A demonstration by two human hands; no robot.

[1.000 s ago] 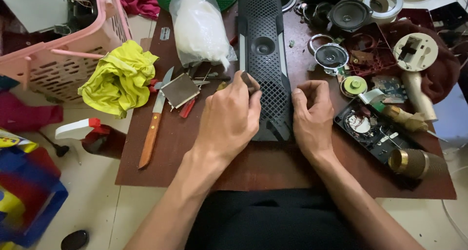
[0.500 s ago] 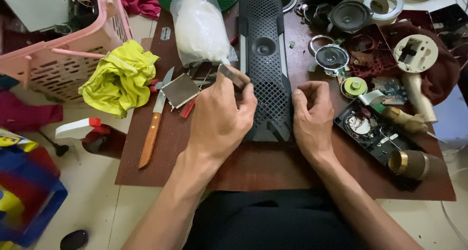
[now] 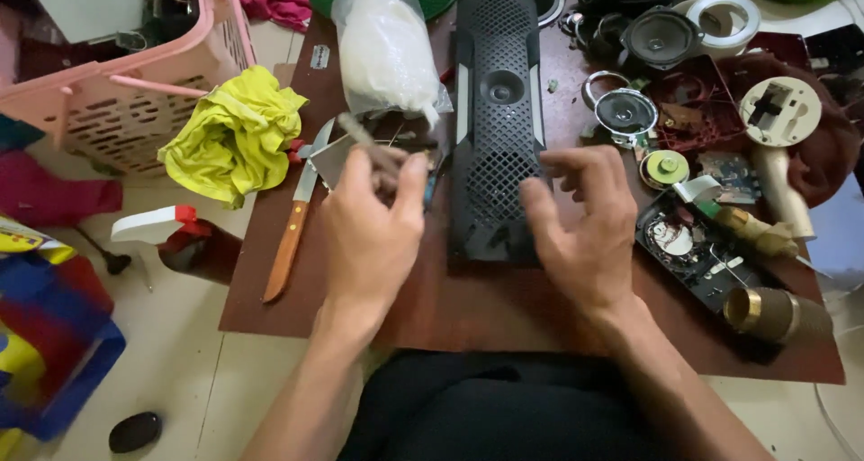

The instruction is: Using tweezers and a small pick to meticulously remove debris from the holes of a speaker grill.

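A long black speaker grille (image 3: 498, 110) lies lengthwise on the brown table (image 3: 450, 313). My left hand (image 3: 373, 218) is to the left of it, shut on a thin blurred tool (image 3: 364, 148) that points up and to the left over some small metal parts. My right hand (image 3: 585, 227) hovers over the grille's near right corner. Its fingers are spread and hold nothing.
A wooden-handled knife (image 3: 290, 236), a yellow cloth (image 3: 234, 133) and a plastic bag of white material (image 3: 387, 52) lie left of the grille. A pink basket (image 3: 117, 92) stands at far left. Right: speaker drivers (image 3: 625, 110), an opened black device (image 3: 697, 250), a brass cylinder (image 3: 765, 313).
My left hand has left the grille and moved left with the tool. My right hand has lifted off the grille's edge and spread its fingers.
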